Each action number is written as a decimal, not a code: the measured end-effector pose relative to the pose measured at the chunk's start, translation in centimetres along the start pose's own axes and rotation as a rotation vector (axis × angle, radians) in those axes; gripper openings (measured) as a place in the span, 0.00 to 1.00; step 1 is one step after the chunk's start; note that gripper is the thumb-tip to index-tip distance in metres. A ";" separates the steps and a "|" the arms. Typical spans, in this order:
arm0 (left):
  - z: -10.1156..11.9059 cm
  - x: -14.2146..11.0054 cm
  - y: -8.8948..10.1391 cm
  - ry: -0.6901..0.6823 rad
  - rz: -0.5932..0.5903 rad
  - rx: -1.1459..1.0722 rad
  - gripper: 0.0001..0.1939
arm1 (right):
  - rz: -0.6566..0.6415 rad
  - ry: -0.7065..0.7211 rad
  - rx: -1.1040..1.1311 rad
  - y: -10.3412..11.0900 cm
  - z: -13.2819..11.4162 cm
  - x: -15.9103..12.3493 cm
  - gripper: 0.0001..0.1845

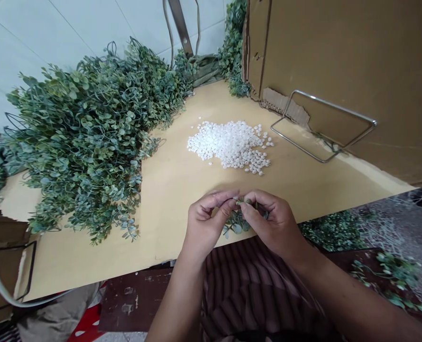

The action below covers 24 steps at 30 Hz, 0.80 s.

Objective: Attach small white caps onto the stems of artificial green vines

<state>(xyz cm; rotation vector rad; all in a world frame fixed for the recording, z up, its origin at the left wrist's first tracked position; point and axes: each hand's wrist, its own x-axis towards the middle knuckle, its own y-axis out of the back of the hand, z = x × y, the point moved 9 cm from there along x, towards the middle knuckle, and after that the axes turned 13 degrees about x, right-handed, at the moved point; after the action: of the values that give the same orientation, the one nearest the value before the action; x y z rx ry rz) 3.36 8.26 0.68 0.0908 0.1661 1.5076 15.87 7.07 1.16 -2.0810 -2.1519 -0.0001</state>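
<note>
Pinching together at the near edge of the table [161, 190], the two hands meet over a small leafy sprig [237, 223]. The left hand [209, 218] has its thumb and index finger closed on the sprig's pale tip, the other fingers loosely curled. The right hand [271, 216] grips the same spot from the other side, thumb and bent index finger closed, so the fingertips of both hands nearly touch. The sprig's tip lies between them, and its leaves spread below, toward the person's body and partly under the right hand. Its stem is mostly covered by the fingers, so the exact line of its long axis cannot be told.

Just beyond the hands, a loose heap of small white pieces [228, 142] lies on the tan, smooth tabletop, with a few strays around it. A large pile of green foliage [93, 123] covers the left side. To the right, a bent wire frame [324, 102] leans against a big cardboard box [353, 71]. Pale wall tiles [100, 28] rise behind, with a dull green cloth [207, 69] at their foot. More greenery [335, 230] lies below the table at right, and striped dark clothing [249, 289] shows beneath the forearms.
</note>
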 end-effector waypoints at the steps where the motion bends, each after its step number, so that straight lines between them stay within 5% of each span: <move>1: 0.1 0.0 0.0 -0.019 -0.003 0.009 0.06 | -0.001 -0.002 -0.003 0.0 0.0 0.0 0.12; 5: 0.0 0.0 0.3 -0.021 0.009 0.003 0.04 | -0.009 -0.004 -0.006 -0.2 -0.1 -0.1 0.12; 13: -1.8 -0.2 0.3 0.186 0.023 -0.153 0.10 | -0.002 0.021 -0.032 -0.3 -0.2 -0.5 0.12; 24: -2.1 -0.3 -0.1 0.168 -0.035 -0.203 0.09 | 0.007 0.041 -0.028 -0.3 -0.5 -0.5 0.12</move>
<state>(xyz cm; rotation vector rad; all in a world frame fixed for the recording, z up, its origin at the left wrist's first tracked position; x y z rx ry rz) 3.09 7.86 -1.34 -0.2007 0.1469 1.4889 15.67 6.49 1.65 -2.0841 -2.1330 -0.0720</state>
